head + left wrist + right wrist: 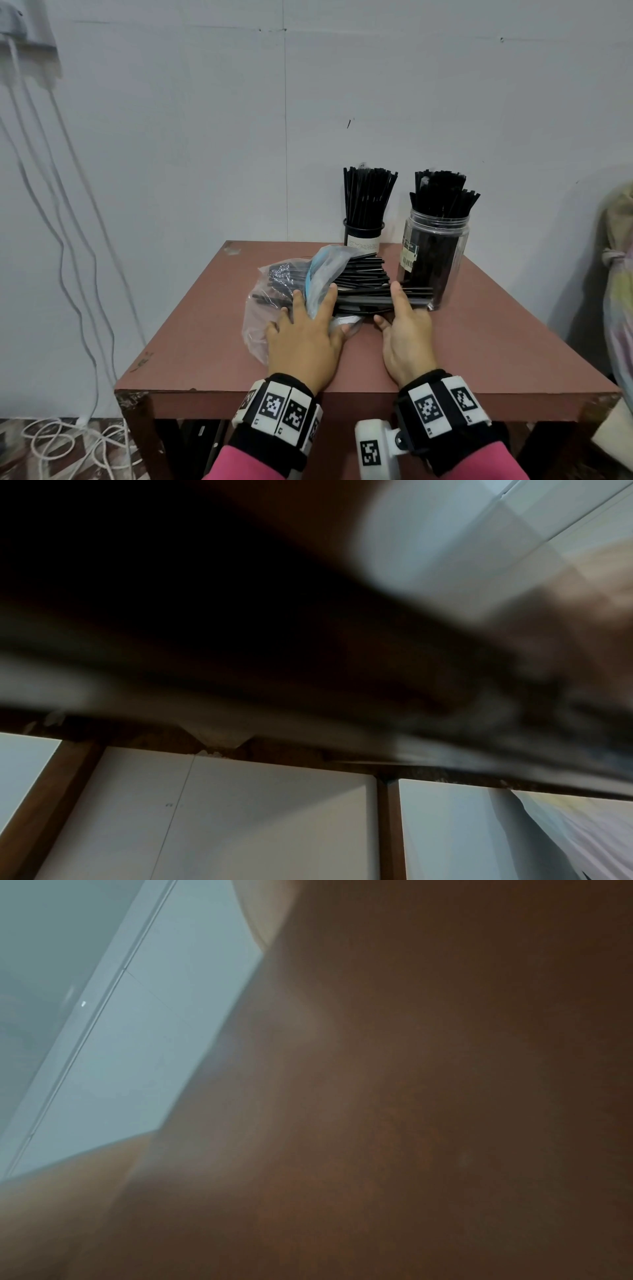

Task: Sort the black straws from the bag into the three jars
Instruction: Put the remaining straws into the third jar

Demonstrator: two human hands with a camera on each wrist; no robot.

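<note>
Straws lie in a loose heap half out of the bag at mid-desk, and we have both hands on them. Our right hand has its forefinger laid straight over the near straws, with the thumb reaching toward their underside; whether the grip has closed on a bunch we cannot tell, since the other fingers are hidden and the wrist views show only blur. Our left hand lies flat, fingers spread and straight, pressing the bag's mouth down. We judge it is placed so the plastic stays put while the right draws straws free.

The heap's long axis runs left to right across the desk: one end is buried in the bag at the left, and the free ends point right toward the clear jar. Being flat, the straws will need turning upright before they drop in.

That jar stands just beside the free ends, already packed with upright straws. A dark jar stands behind, near the wall, and is also full. A second tuft shows behind the clear jar, which may be the third jar; we cannot see its body
</note>
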